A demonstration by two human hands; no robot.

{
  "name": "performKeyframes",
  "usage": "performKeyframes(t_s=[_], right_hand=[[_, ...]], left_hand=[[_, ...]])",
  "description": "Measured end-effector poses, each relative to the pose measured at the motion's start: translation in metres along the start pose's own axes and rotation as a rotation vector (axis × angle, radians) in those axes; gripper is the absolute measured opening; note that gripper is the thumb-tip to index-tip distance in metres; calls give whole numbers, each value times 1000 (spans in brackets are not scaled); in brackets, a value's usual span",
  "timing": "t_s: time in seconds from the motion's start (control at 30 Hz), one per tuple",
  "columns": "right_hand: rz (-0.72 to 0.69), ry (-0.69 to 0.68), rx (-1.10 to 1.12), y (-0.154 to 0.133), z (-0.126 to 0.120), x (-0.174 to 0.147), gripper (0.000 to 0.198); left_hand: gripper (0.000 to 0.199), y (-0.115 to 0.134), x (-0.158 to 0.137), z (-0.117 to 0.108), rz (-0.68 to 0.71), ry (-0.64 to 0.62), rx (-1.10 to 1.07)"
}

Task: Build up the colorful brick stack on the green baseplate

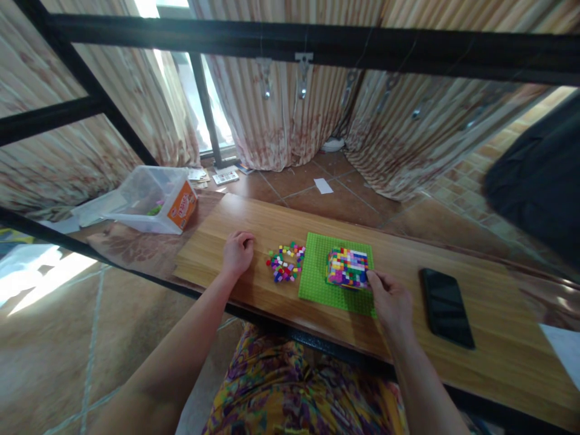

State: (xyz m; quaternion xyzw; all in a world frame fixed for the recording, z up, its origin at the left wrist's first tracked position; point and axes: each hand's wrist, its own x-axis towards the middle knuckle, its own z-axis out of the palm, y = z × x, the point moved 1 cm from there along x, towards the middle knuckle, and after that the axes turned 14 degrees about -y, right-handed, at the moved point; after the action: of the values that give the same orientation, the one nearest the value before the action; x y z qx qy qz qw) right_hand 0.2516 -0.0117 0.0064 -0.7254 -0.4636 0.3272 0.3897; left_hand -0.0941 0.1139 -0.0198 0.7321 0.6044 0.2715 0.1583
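Note:
A block-shaped build of small multicoloured toy bricks (347, 266) stands on a green studded baseplate (315, 281). My right hand (393, 302) is at the build's right side, thumb and fingers drawn together against its near right corner. Whether a small brick sits between those fingertips is hidden. Left of the baseplate lies a loose pile of small coloured bricks (286, 263). My left hand (238, 252) rests on the tabletop to the left of that pile, fingers curled in, with nothing visible in it.
A black phone (447, 308) lies right of my right hand on the wooden tabletop (258, 220). A clear plastic bin (151, 199) with an orange label stands beyond the table's left end. Dark metal bars (290, 39) cross above, before patterned curtains (272, 115).

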Motion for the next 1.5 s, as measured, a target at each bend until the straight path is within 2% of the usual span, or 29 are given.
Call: performKeyframes(t_s=[0.1,0.17,0.23,0.3,0.37,0.43,0.53,0.7,0.9,1.07,1.3,1.4,1.5], right_hand=[[19,-9,-22,-1,-2,-1,47],[9,55,-87,-7,-4,-7,45],[-38,152,-162,-18,-4,-16,43],[-148,185,-202,-31,2,-27,39],[-302,87,-219,-44,14,-37,32],[-440,-79,-251,-54,33,-42,27],[-555,-246,-323,-62,64,-40,25],[-580,-383,-471,-64,104,-18,30],[-598,-479,-601,-64,124,0,28],[-613,-512,-663,-65,129,8,22],[-593,-483,-703,-68,133,10,18],[-592,-423,-640,-76,129,2,19],[-579,-372,-459,-85,119,-14,20]], left_hand=[[21,1,0,0,-6,-4,-2],[21,2,0,0,-7,-6,-4],[21,2,0,0,-8,-9,-6],[22,2,0,1,-11,-13,-10],[22,1,0,1,-15,-19,-15],[22,2,0,1,-18,-21,-14],[22,2,0,0,-18,-19,-5],[22,3,-1,0,-18,-15,-21],[22,3,-1,1,-23,-12,-41],[21,3,-1,2,-28,-13,-49],[21,4,-1,0,-13,-10,-46],[21,3,-1,0,-12,-11,-40],[21,3,0,-1,-15,-14,-33]])
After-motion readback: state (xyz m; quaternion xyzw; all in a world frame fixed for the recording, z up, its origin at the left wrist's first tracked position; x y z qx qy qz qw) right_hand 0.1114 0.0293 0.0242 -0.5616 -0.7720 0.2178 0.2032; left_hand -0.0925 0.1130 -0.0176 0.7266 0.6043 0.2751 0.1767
